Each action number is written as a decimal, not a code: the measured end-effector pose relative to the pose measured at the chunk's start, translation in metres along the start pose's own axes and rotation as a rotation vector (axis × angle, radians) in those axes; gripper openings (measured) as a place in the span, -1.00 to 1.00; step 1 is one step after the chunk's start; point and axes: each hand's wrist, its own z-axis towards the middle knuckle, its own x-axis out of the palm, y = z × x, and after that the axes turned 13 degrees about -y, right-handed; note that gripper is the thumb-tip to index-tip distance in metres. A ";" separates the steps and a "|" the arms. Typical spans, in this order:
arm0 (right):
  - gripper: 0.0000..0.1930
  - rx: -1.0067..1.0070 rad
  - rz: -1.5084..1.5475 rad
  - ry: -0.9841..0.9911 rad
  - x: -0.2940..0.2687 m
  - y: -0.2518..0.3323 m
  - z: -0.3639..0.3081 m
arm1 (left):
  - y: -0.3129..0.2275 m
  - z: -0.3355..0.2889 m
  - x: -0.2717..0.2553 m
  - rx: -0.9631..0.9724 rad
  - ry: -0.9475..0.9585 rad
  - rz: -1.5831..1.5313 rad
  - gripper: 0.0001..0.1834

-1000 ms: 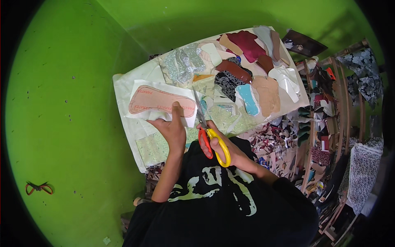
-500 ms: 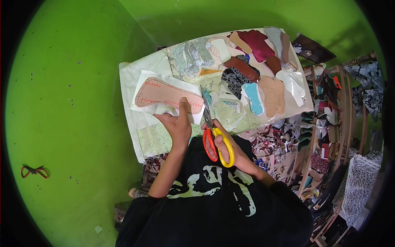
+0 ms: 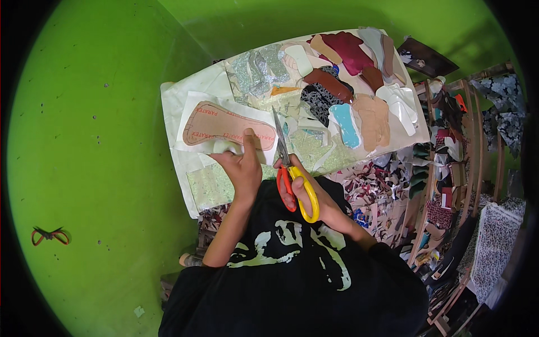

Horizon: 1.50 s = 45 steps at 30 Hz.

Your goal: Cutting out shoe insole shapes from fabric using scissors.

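Observation:
My left hand (image 3: pixel 240 168) grips a white sheet (image 3: pixel 185 104) by its near edge, thumb pressed on top and fingers hidden underneath. On the sheet lies a pinkish-tan insole-shaped piece (image 3: pixel 224 124) with red print and a dark outline around it. Scissors (image 3: pixel 284 147) with one red and one yellow handle are in my right hand (image 3: pixel 303 188), its fingers through the loops. The blades point away from me along the sheet's right edge; whether they touch it I cannot tell.
Under the work is a pale-covered table (image 3: pixel 175 151). Burgundy (image 3: pixel 345 50), brown (image 3: pixel 331 84) and turquoise (image 3: pixel 344 124) cut pieces lie toward its right. Scraps (image 3: pixel 370 191) are heaped below, beside a wooden rack (image 3: pixel 474 151). Another pair of scissors (image 3: pixel 50 236) hangs on the green wall.
The whole view has shifted slightly, and the table sits a little higher in the picture. Both hands keep their holds on sheet and scissors, with hardly any movement between them.

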 end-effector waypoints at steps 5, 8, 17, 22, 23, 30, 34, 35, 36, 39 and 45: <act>-0.26 0.047 -0.111 -0.022 -0.001 0.017 -0.002 | -0.001 0.001 0.000 0.038 -0.008 0.024 -0.16; -0.31 0.003 -0.134 -0.038 0.000 0.026 -0.006 | -0.002 0.004 -0.002 0.045 -0.023 0.002 -0.13; -0.22 -0.115 -0.488 0.014 -0.015 0.024 -0.012 | -0.016 0.012 -0.011 -0.078 0.109 -0.032 -0.23; -0.14 -0.024 -0.423 0.030 -0.008 0.033 -0.019 | -0.014 0.016 -0.016 -0.107 0.160 -0.039 -0.29; -0.12 0.040 -0.341 0.062 -0.006 0.038 -0.020 | -0.011 0.016 -0.018 -0.111 0.168 -0.040 -0.24; -0.11 0.021 -0.286 0.047 -0.005 0.026 -0.022 | -0.018 0.014 -0.016 -0.095 0.146 -0.077 -0.23; -0.15 -0.035 -0.395 0.028 -0.006 0.025 -0.024 | -0.016 0.013 -0.019 -0.123 0.138 -0.065 -0.24; -0.16 -0.049 -0.391 0.010 -0.007 0.023 -0.025 | -0.020 0.012 -0.018 -0.131 0.167 -0.052 -0.26; -0.16 -0.051 -0.391 0.010 -0.007 0.021 -0.025 | -0.023 0.011 -0.018 -0.139 0.196 -0.039 -0.28; -0.17 -0.044 -0.341 -0.008 -0.007 0.019 -0.024 | -0.023 0.009 -0.016 -0.114 0.219 -0.064 -0.32; -0.15 0.013 -0.342 0.041 -0.003 0.029 -0.029 | -0.014 0.011 -0.021 -0.159 0.185 -0.107 -0.31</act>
